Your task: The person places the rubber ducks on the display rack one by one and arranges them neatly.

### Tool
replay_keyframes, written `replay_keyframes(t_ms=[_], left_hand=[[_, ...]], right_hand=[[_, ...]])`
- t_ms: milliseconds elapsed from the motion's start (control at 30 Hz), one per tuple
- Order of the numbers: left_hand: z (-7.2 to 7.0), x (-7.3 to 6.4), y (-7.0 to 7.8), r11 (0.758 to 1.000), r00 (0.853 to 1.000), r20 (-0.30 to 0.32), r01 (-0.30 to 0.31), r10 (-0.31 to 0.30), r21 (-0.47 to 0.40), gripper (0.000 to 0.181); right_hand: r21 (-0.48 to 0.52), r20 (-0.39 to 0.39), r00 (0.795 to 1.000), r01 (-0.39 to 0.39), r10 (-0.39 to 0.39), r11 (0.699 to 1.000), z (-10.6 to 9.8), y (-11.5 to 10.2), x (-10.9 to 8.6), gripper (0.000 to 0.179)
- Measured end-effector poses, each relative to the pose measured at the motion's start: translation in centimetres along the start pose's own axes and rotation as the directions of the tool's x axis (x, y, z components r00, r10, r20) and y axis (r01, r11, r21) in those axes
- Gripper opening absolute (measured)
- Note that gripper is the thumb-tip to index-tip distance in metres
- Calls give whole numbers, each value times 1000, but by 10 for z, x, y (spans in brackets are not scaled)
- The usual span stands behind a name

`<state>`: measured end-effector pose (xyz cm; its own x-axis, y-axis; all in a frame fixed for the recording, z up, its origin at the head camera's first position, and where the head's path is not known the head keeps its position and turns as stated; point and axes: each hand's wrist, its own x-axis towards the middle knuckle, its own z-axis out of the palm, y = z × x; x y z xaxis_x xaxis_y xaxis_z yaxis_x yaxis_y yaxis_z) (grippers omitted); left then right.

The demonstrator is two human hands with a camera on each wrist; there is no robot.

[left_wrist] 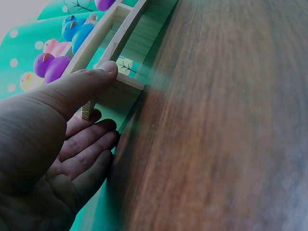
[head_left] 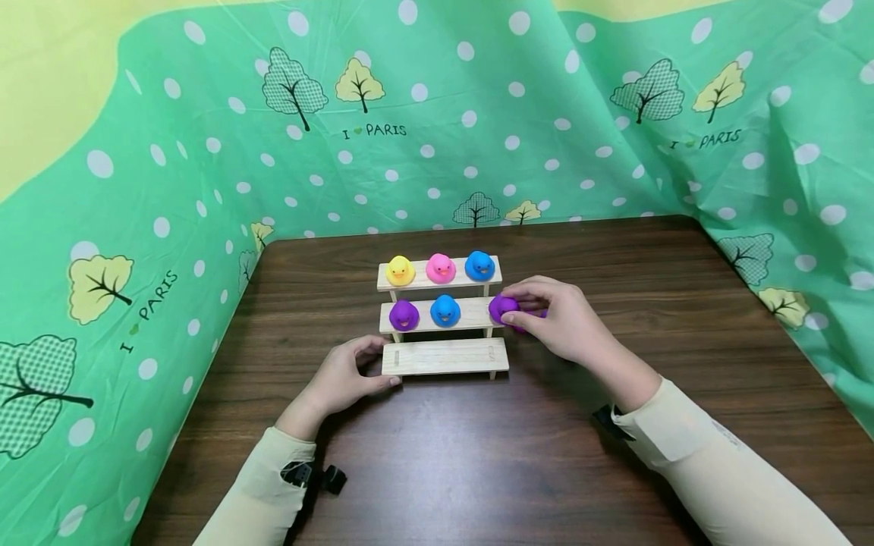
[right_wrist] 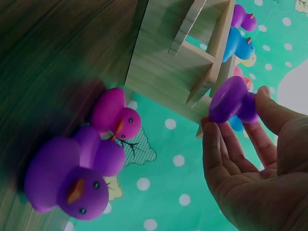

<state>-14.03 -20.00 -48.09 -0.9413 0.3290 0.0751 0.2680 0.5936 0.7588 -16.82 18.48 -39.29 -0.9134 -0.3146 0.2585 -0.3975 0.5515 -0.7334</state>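
Between the thumb and fingertips of my right hand (head_left: 561, 318) is a purple rubber duck (head_left: 501, 307), at the right end of the middle tier of a three-tier wooden display stand (head_left: 447, 358). The right wrist view shows the held duck (right_wrist: 227, 100) tilted, its flat base exposed. My left hand (head_left: 344, 378) grips the left end of the lowest tier, thumb at the front and fingers round the side. Another purple duck (head_left: 404, 316) and a blue duck (head_left: 445, 311) sit on the middle tier. Along the top tier are yellow (head_left: 400, 271), pink (head_left: 441, 268) and blue ducks (head_left: 480, 266).
On the table right of the stand, largely hidden behind my right hand in the head view, are a large-looking purple duck (right_wrist: 53, 173), another purple duck (right_wrist: 109, 158) and a magenta duck (right_wrist: 108, 110). A green patterned cloth (head_left: 423, 182) hangs around the dark wooden table (head_left: 437, 470).
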Motion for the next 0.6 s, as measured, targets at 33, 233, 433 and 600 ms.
replay_keyframes(t_ms=[33,233,433,600], left_hand=[[0,0,0,1000,1000,0,-1,1,-2,57],[-1,0,2,1000,1000,-1,-8,8,-7,58],[-1,1,2,1000,1000,-3,-5,5,5,58],[0,0,2,1000,1000,-1,-9,9,-1,57]], right_hand=[[0,0,1000,3,-3,1000,1,-1,1,31],[2,11,1000,5,-5,1000,8,-6,4,31],[16,21,1000,-10,9,1000,14,-8,8,30],[17,21,1000,-12,12,1000,20,-7,10,31]])
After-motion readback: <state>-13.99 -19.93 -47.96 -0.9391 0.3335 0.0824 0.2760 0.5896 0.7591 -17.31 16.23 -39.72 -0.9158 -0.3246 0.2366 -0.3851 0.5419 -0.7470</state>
